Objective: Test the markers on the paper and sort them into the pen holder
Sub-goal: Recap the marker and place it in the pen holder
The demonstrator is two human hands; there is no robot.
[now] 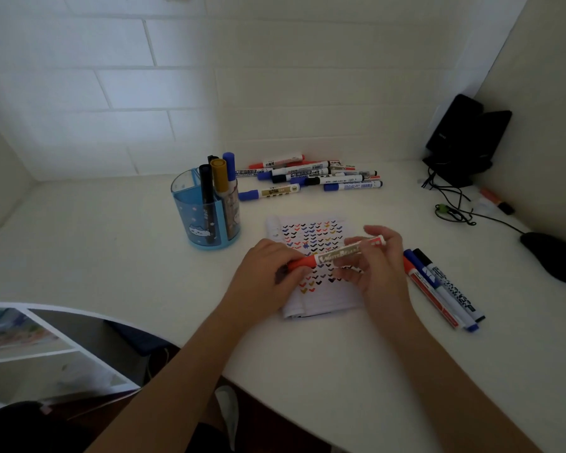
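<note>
The left hand [265, 273] wraps its grip round the red cap [304, 262] of a white, labelled marker [339, 253] while the right hand [381, 266] pinches the barrel.

You have one view: the camera on your head looks forward and down, close over the white desk [111, 256], with the pen holder [192, 220] at 11 o'clock and the tiled wall [275, 93] at 12.

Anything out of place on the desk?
One orange marker lies alone beside the cables by the right wall, apart from the marker pile. The paper has a folded near edge.
</note>
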